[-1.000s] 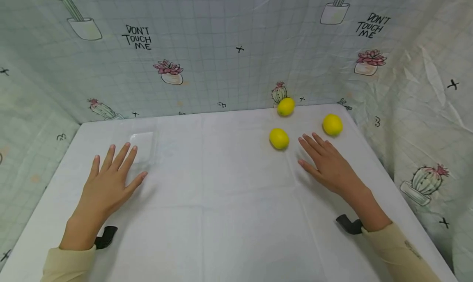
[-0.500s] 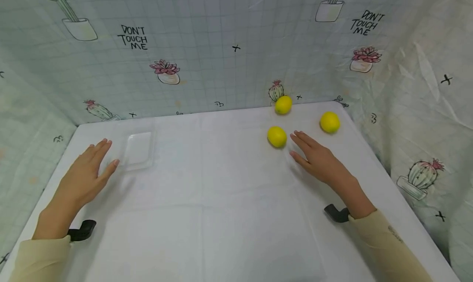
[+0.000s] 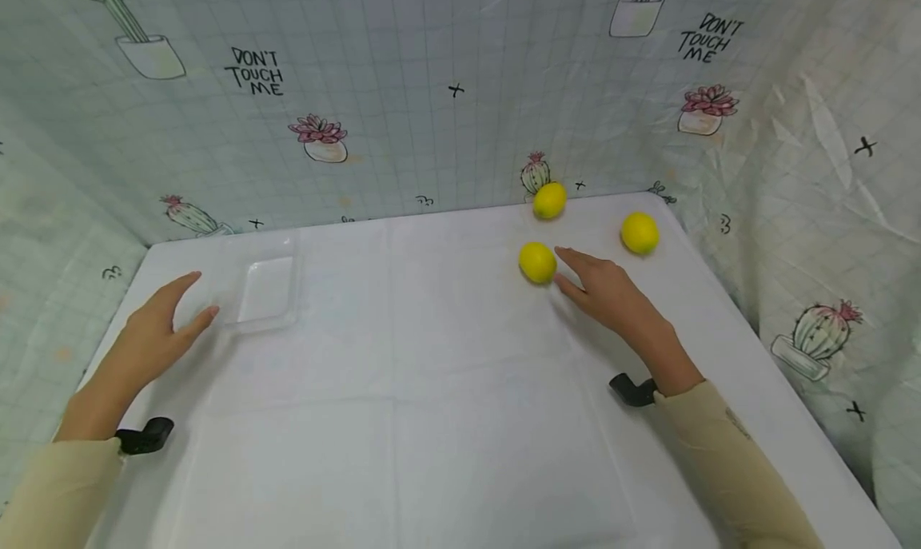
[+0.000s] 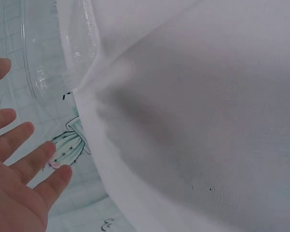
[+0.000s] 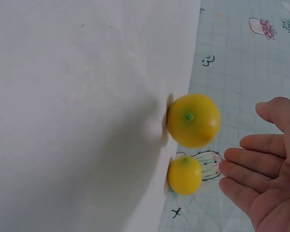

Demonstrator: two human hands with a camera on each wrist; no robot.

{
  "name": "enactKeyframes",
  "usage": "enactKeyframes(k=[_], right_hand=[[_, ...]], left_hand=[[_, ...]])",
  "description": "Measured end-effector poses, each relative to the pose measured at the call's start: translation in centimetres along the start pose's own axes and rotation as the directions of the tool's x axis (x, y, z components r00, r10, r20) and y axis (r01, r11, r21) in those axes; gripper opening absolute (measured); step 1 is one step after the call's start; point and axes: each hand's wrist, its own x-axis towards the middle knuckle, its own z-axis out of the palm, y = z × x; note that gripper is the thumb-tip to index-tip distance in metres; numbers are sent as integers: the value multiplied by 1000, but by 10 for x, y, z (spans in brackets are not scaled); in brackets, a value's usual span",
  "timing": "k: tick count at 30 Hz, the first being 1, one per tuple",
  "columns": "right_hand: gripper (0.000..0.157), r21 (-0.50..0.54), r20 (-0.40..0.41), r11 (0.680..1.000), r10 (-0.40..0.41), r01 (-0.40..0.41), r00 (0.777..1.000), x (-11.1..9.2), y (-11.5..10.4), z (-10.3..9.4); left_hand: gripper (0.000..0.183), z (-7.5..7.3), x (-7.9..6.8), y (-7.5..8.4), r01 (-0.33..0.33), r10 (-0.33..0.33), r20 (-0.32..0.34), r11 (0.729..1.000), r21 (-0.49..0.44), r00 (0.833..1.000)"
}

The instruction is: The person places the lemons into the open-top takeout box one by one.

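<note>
My left hand (image 3: 151, 337) hovers just left of a clear plastic tray (image 3: 295, 293), fingers extended and thumb spread, holding nothing. In the left wrist view the tray (image 4: 63, 53) shows beyond the fingertips. My right hand (image 3: 600, 289) reaches toward the nearest lemon (image 3: 537, 263), with fingertips and thumb right at its right side. The right wrist view has this lemon (image 5: 193, 121) in front of the spread thumb and straight fingers. Two other lemons lie close by, a back lemon (image 3: 550, 200) near the table's rear edge and a right lemon (image 3: 639, 233) beyond the right hand.
A white cloth covers the table (image 3: 403, 421). Patterned curtain (image 3: 403, 77) rises behind it and along both sides. Each wrist carries a black camera mount, one on the left (image 3: 146, 435) and one on the right (image 3: 633, 390).
My left hand has moved left and turned on its side, uncovering the tray. My right hand has shifted left, up to the nearest lemon, its thumb and fingers turned to face it.
</note>
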Motion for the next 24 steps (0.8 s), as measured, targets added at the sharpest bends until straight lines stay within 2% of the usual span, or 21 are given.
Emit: enactKeyframes(k=[4, 9, 12, 16, 24], right_hand=[[54, 20, -30, 1000, -2, 2, 1000, 10, -1, 2], [56, 49, -32, 998, 32, -31, 999, 22, -2, 6], [57, 58, -19, 997, 57, -56, 998, 30, -2, 10], [59, 68, -1, 992, 104, -104, 995, 39, -3, 15], [56, 71, 62, 968, 236, -241, 970, 54, -6, 16]], left_hand=[[71, 1, 4, -3, 59, -57, 24, 996, -65, 998], [72, 6, 13, -3, 137, -129, 56, 974, -178, 990], [73, 7, 19, -4, 164, -156, 56, 969, -183, 986], [73, 7, 26, -9, 188, -173, 85, 959, -211, 981], [74, 9, 34, -21, 196, -166, 123, 934, -300, 978]])
